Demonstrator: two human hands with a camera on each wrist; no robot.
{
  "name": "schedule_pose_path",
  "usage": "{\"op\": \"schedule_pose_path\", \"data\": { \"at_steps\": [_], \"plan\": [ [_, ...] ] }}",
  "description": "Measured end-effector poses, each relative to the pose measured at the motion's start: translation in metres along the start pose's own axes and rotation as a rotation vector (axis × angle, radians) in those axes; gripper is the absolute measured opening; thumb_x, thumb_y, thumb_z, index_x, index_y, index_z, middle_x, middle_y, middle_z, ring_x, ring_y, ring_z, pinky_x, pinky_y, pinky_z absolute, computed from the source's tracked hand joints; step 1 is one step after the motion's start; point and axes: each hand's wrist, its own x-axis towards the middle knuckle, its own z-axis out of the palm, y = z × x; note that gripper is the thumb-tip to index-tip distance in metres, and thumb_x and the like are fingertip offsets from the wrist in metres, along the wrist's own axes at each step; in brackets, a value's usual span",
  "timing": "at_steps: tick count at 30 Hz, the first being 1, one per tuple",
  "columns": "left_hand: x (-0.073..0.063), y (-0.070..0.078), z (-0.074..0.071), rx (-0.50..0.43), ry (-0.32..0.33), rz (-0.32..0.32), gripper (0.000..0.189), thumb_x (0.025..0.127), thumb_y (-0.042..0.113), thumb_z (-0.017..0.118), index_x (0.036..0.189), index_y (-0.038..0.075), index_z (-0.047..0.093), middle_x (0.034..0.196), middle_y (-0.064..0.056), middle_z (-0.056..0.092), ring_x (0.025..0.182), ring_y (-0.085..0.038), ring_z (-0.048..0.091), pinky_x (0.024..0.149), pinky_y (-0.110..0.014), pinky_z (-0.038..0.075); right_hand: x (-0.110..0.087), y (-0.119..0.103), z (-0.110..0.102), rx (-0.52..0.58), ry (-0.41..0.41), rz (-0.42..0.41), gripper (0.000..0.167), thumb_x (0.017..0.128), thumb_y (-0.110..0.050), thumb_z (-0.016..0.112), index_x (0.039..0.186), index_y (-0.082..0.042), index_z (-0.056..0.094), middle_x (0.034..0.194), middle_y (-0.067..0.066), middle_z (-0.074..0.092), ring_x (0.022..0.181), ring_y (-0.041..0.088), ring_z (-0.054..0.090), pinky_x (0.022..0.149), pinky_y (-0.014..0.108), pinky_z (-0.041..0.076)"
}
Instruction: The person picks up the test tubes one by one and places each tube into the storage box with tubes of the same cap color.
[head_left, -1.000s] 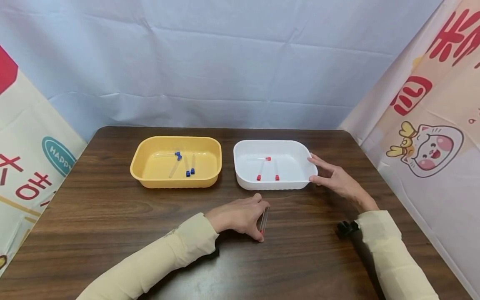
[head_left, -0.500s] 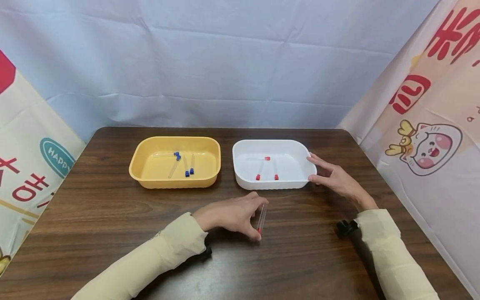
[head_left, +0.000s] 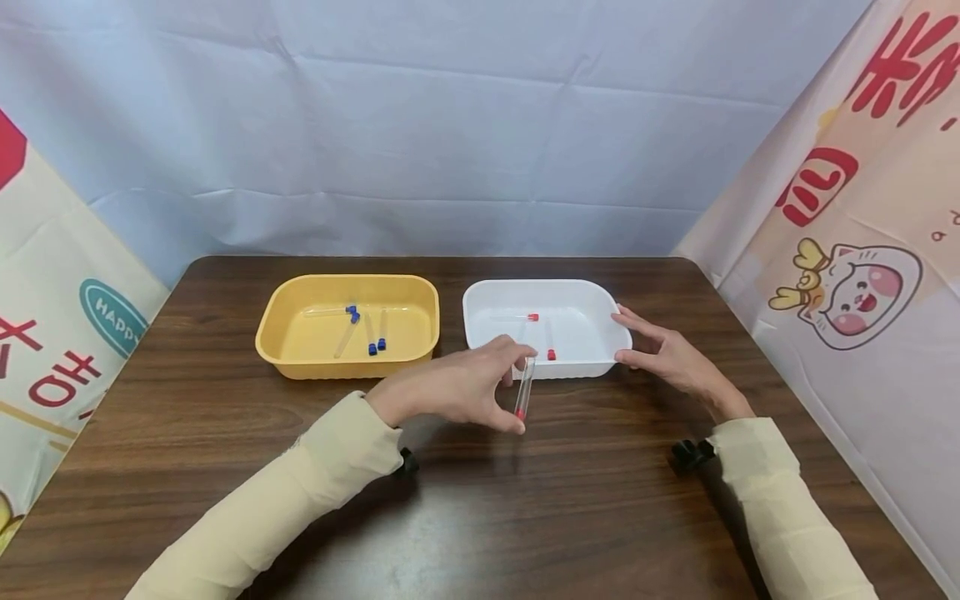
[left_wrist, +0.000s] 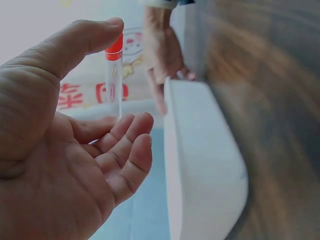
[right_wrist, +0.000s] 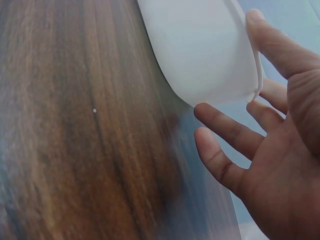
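My left hand (head_left: 472, 385) pinches a clear test tube (head_left: 525, 392) with a red cap lengthwise. In the left wrist view the thumb presses the red cap (left_wrist: 114, 49) and the index finger meets the other end; the other fingers are loosely bent. The tube is raised above the table, just in front of the white basin (head_left: 592, 369). Red-capped tubes (head_left: 551, 354) lie inside that basin, partly hidden by my left hand. At the basin's right end, my right hand (head_left: 667, 360) rests its spread thumb and fingers against the rim and outer wall (right_wrist: 200, 50).
Left of the white basin stands a yellow basin (head_left: 345, 369) holding several blue-capped tubes (head_left: 372, 348). Both are toward the back of the dark wooden table (head_left: 600, 500). A pale cloth (head_left: 420, 125) hangs behind, with printed banners (head_left: 847, 275) at the sides.
My left hand has lifted the red-capped test tube from near the tabletop and carried it up toward the white basin's front edge. My right hand has stayed at the basin's end.
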Motion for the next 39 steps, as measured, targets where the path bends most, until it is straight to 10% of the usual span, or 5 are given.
{"op": "schedule_pose_path", "data": {
  "at_steps": [4, 12, 20, 31, 39],
  "plan": [
    [0.008, -0.001, -0.014, -0.008, 0.040, -0.005, 0.090, 0.086, 0.036, 0.086, 0.156, 0.007, 0.037, 0.132, -0.001, 0.051, 0.115, -0.015, 0.059, 0.090, -0.027, 0.050, 0.000, 0.000, 0.000, -0.002, 0.000, 0.005, 0.073, 0.098, -0.026, 0.075, 0.161, -0.019, 0.040, 0.170, 0.002, 0.022, 0.156, 0.034, 0.017, 0.097, 0.010, 0.039],
    [0.027, -0.006, -0.027, -0.013, 0.080, 0.023, 0.086, 0.087, 0.034, 0.084, 0.154, 0.004, 0.038, 0.136, -0.007, 0.050, 0.119, -0.017, 0.057, 0.095, -0.026, 0.047, 0.001, 0.000, 0.000, -0.014, 0.005, 0.021, 0.074, 0.097, -0.028, 0.075, 0.161, -0.020, 0.040, 0.170, 0.000, 0.023, 0.156, 0.033, 0.017, 0.113, 0.058, 0.032],
    [0.046, -0.009, -0.035, 0.001, 0.092, 0.012, 0.087, 0.088, 0.033, 0.083, 0.155, 0.003, 0.037, 0.137, -0.010, 0.051, 0.119, -0.018, 0.060, 0.096, -0.026, 0.046, 0.000, 0.000, 0.001, -0.018, 0.009, 0.013, 0.073, 0.098, -0.028, 0.075, 0.161, -0.020, 0.040, 0.170, 0.001, 0.023, 0.155, 0.033, 0.018, 0.098, 0.012, 0.038],
    [0.067, -0.021, -0.037, -0.034, 0.072, -0.035, 0.089, 0.090, 0.033, 0.081, 0.158, 0.001, 0.034, 0.145, -0.012, 0.049, 0.124, -0.019, 0.059, 0.098, -0.026, 0.047, 0.000, -0.006, 0.000, -0.008, 0.015, 0.022, 0.074, 0.096, -0.022, 0.077, 0.160, -0.017, 0.041, 0.169, 0.002, 0.026, 0.156, 0.032, 0.018, 0.113, 0.055, 0.032],
    [0.077, -0.026, -0.040, -0.044, 0.078, -0.071, 0.093, 0.089, 0.035, 0.083, 0.159, 0.001, 0.032, 0.145, -0.011, 0.051, 0.121, -0.020, 0.059, 0.099, -0.029, 0.048, 0.000, -0.005, 0.000, 0.015, 0.011, 0.002, 0.073, 0.096, -0.018, 0.076, 0.160, -0.015, 0.041, 0.169, 0.004, 0.025, 0.155, 0.034, 0.020, 0.091, 0.011, 0.044]
  ]
}}
